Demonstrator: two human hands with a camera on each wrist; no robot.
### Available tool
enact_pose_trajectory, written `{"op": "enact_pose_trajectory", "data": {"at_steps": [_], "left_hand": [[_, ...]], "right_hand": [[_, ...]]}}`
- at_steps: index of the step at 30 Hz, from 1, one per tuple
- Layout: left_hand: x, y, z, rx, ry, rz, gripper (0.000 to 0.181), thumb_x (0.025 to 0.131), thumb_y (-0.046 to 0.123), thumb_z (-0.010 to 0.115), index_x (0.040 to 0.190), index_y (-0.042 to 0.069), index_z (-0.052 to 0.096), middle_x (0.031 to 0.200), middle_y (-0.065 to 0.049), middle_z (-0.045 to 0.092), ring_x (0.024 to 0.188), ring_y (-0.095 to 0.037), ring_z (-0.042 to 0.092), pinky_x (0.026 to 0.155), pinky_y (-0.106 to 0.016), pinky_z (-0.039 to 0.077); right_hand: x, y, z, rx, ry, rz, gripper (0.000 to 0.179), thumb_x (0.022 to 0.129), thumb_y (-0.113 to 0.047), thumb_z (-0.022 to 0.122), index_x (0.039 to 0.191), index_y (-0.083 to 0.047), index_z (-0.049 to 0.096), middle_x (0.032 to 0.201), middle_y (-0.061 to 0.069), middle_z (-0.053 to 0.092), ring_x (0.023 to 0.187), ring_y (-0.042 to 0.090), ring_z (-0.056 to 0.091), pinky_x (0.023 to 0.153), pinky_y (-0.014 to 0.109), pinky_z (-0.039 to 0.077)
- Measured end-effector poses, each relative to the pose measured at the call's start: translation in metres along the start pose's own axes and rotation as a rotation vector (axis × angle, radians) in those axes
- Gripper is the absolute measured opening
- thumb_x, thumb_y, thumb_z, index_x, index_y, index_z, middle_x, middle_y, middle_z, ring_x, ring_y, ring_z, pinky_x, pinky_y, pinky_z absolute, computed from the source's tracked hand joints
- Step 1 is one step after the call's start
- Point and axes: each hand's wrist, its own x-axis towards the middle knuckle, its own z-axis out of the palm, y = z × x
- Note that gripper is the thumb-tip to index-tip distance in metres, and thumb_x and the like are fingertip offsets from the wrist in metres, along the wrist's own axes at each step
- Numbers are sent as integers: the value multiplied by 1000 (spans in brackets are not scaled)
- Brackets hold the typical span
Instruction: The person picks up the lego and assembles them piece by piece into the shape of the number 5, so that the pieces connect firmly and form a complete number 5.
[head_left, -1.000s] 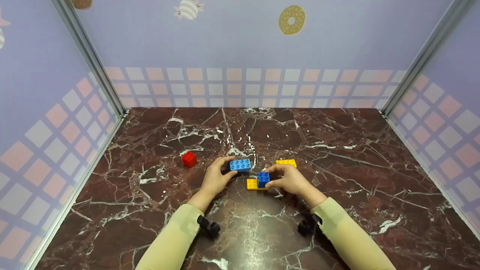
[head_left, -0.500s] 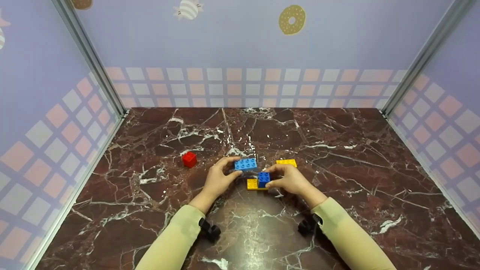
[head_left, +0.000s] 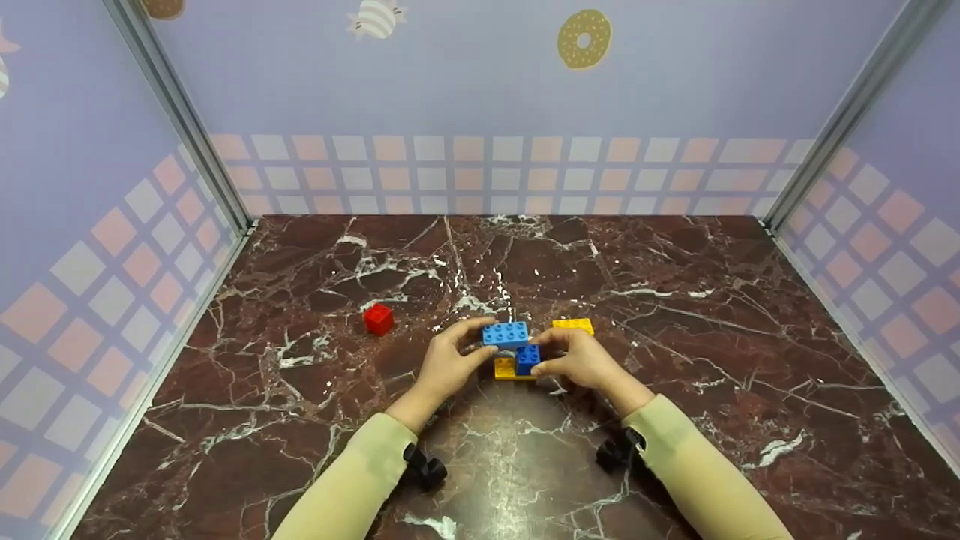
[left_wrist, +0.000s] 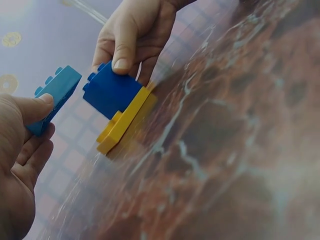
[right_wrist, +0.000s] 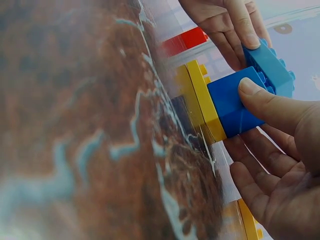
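Note:
My left hand point(head_left: 448, 361) pinches a light blue building brick point(head_left: 505, 334) between thumb and fingers, holding it in the air just behind and above the dark blue brick. In the left wrist view a gap shows between the light blue brick point(left_wrist: 59, 94) and the dark blue brick point(left_wrist: 111, 91). My right hand point(head_left: 585, 358) grips the dark blue brick point(head_left: 528, 360) by its sides. That brick sits on the right part of a flat yellow brick point(head_left: 505, 367) on the table; studs at the yellow one's left end stay uncovered.
A red brick point(head_left: 379, 319) stands on the marbled table point(head_left: 315, 442) to the left of my left hand. Behind my right hand lies another flat yellow brick point(head_left: 573, 325). Patterned walls point(head_left: 480, 97) enclose the back and both sides.
My left hand has carried the light blue brick to the right, up close to the dark blue brick. The right hand has kept its place on the dark blue brick.

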Motion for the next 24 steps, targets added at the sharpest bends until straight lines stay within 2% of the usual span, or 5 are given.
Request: {"op": "enact_pose_trajectory", "data": {"at_steps": [7,13,17,24], "left_hand": [[-3,4,5,53,-20,5,40,87,2,78,126,-2,69,131,-23,68,119,-38,67,97,-37,60],[-3,5,7,78,-27,25,39,87,2,78,125,-1,70,129,-21,70,120,-37,67,103,-42,57],[-4,6,8,109,-28,31,39,86,3,79,125,0,70,128,-19,71,120,-36,67,104,-45,57],[-5,7,9,119,-47,37,40,86,4,80,125,0,71,128,-18,72,121,-35,67,106,-41,56]], "right_hand": [[0,0,0,-13,-7,-19,39,80,-10,87,113,3,73,112,19,75,104,30,71,95,41,58],[0,0,0,-3,-12,-28,38,80,-9,87,112,4,72,112,21,75,107,34,72,101,51,57],[0,0,-1,4,-12,-20,38,80,-9,87,112,4,72,113,21,75,107,34,72,100,49,57],[0,0,0,8,-12,-20,35,79,-9,87,108,4,71,109,20,76,104,30,72,96,42,58]]}}
